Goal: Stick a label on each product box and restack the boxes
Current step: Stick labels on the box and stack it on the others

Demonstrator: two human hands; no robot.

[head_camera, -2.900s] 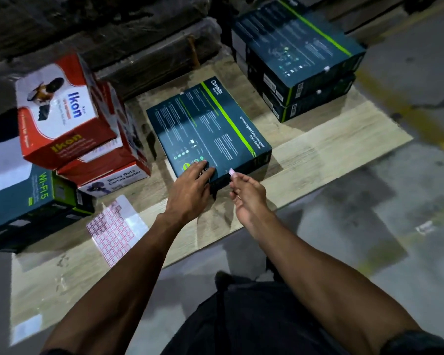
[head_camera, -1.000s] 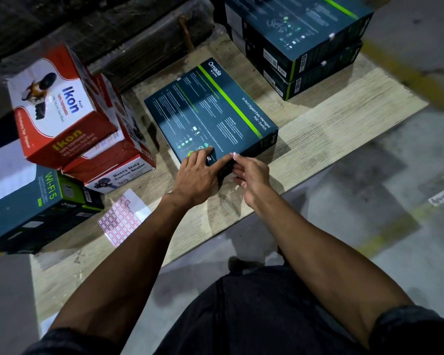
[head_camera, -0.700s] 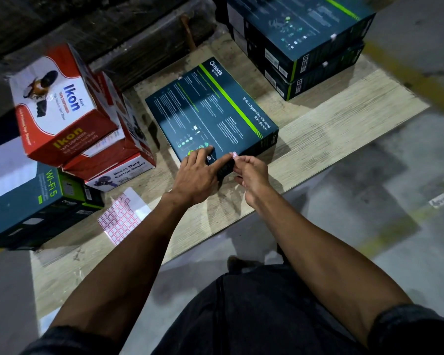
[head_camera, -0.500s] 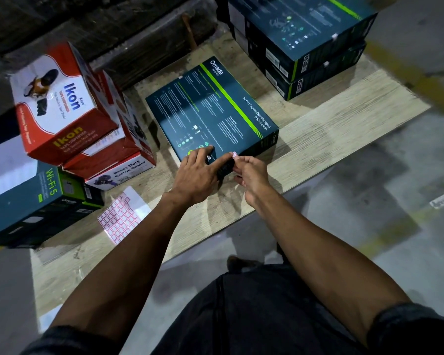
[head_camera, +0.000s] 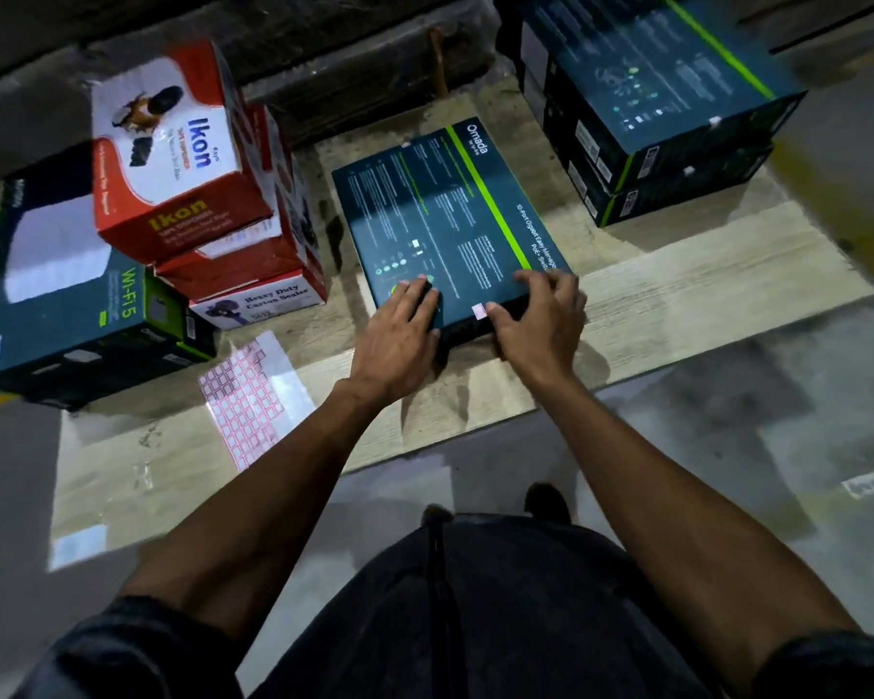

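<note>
Omada box (head_camera: 455,219): flat, dark teal, green stripe, pink label (head_camera: 479,311) on near edge.

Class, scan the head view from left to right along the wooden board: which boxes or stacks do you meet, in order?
Teal Wi-Fi box → stack of red Ikon boxes → flat Omada box, with both hands on its near end → stack of two dark teal boxes.
</note>
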